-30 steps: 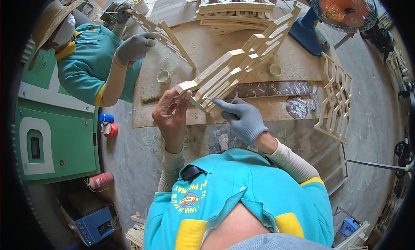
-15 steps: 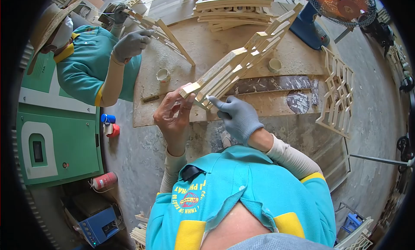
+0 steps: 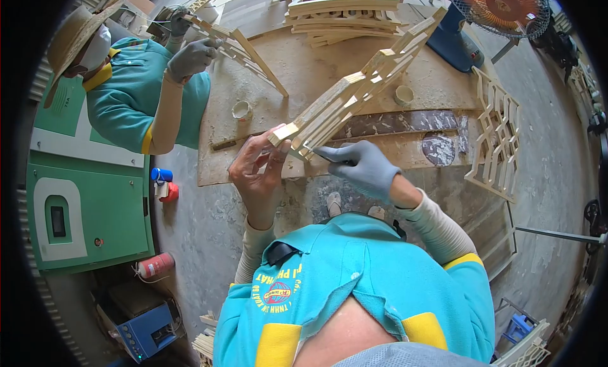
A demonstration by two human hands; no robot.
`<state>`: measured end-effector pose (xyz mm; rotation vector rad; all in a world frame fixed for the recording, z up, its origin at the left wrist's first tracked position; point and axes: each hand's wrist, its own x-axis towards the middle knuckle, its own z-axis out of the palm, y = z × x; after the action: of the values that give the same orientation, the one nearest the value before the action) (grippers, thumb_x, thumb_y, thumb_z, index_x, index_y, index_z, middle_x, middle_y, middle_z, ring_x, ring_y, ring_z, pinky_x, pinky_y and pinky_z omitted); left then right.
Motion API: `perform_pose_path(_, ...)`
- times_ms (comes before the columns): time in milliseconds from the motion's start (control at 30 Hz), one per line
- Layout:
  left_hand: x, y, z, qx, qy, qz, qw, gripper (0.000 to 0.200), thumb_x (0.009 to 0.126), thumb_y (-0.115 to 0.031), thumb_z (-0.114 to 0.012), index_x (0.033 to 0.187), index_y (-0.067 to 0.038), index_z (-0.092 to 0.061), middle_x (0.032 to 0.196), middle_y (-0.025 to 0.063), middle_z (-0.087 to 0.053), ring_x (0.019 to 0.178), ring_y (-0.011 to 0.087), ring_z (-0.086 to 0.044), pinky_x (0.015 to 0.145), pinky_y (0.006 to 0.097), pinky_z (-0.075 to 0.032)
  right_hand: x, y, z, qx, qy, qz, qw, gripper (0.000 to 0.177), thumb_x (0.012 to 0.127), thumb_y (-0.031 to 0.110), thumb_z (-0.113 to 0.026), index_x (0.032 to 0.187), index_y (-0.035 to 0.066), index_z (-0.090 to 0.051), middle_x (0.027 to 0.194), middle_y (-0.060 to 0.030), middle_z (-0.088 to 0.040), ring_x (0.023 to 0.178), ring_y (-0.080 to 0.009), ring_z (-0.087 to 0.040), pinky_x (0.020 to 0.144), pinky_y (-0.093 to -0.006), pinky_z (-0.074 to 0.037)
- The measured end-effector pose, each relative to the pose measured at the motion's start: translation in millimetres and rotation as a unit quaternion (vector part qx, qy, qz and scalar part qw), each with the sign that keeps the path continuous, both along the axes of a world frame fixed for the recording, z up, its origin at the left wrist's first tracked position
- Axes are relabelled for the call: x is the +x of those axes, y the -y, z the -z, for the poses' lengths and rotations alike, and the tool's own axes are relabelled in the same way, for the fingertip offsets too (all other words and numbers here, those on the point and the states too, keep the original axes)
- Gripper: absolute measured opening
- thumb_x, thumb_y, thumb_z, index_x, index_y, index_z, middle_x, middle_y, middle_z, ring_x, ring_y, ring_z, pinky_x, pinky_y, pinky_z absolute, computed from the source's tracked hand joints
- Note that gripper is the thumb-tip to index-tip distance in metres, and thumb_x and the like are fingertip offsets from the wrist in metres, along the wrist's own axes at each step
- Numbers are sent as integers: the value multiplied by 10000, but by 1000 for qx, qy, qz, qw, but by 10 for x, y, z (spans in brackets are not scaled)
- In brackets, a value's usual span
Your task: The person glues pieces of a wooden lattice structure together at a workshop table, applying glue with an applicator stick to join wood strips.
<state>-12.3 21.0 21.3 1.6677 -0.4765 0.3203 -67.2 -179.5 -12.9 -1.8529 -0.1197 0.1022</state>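
My bare left hand (image 3: pixel 258 164) is closed on the near end of a pale wooden lattice panel (image 3: pixel 342 94), thumb and fingers on either side of it. The panel slants up and away over the table to the right. My right hand (image 3: pixel 364 168), in a grey glove, is at the panel's lower end with its fingers curled. A narrow dark shape runs from its fingers to the wood; whether it is a fingertip or a thin tool, I cannot make out. Two small cups, the left one (image 3: pixel 242 111) and the right one (image 3: pixel 403 95), stand on the table.
The worktable (image 3: pixel 266 56) bears stacked lattice panels (image 3: pixel 342 15) at the back and dark strips (image 3: pixel 399 122) near its front edge. Another panel (image 3: pixel 495 135) leans at the right, below a fan (image 3: pixel 500 9). A gloved co-worker (image 3: pixel 136 82) handles a second panel (image 3: pixel 244 53) at left.
My right hand has drawn slightly right and down, its fingers now lower against the panel's end. My left hand keeps its hold. The view has shifted a little.
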Motion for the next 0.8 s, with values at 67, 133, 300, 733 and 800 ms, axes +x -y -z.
perform_pose_path(67, 26, 24, -8, -1, 11, -5, 1000, 268, 859, -87, -771, 1114, -18, -724, 971, 77, -716, 878, 128, -679, 724, 257, -570, -55, 86, 34, 24, 47, 3, 999, 425, 852, 107, -664, 1266, 207, -672, 821, -172, -634, 667, -341, -611, 686, -387, -514)
perform_pose_path(133, 74, 27, -26, 11, 29, -16, 999, 277, 851, -91, -778, 1113, -15, -724, 952, 78, -716, 849, 130, -686, 708, 256, -571, -164, 85, -247, -110, 112, 41, 987, 470, 842, 76, -665, 1292, 212, -659, 755, -124, -569, 646, -266, -604, 648, -352, -501)
perform_pose_path(300, 60, 238, -310, 88, 100, -27, 991, 284, 833, -94, -790, 1093, -1, -724, 909, 92, -711, 759, 141, -696, 644, 258, -577, -388, -15, -686, -370, 212, 121, 896, 509, 827, 76, -660, 1303, 255, -641, 767, -58, -527, 579, -239, -581, 504, -359, -478)
perform_pose_path(733, -55, 596, -572, 99, 169, -1, 981, 260, 800, -59, -805, 1038, 19, -733, 871, 112, -708, 720, 152, -697, 624, 265, -588, -527, 136, -852, -564, 313, 209, 735, 429, 838, 131, -630, 1261, 187, -677, 733, -5, -452, 558, -134, -515, 435, -294, -409)
perform_pose_path(800, -62, 621, -595, 100, 177, -3, 979, 258, 796, -58, -809, 1030, 20, -734, 861, 110, -708, 715, 148, -696, 622, 261, -586, -573, 85, -869, -538, 329, 196, 751, 398, 840, 159, -651, 1235, 186, -693, 743, -7, -465, 553, -134, -509, 435, -296, -403)
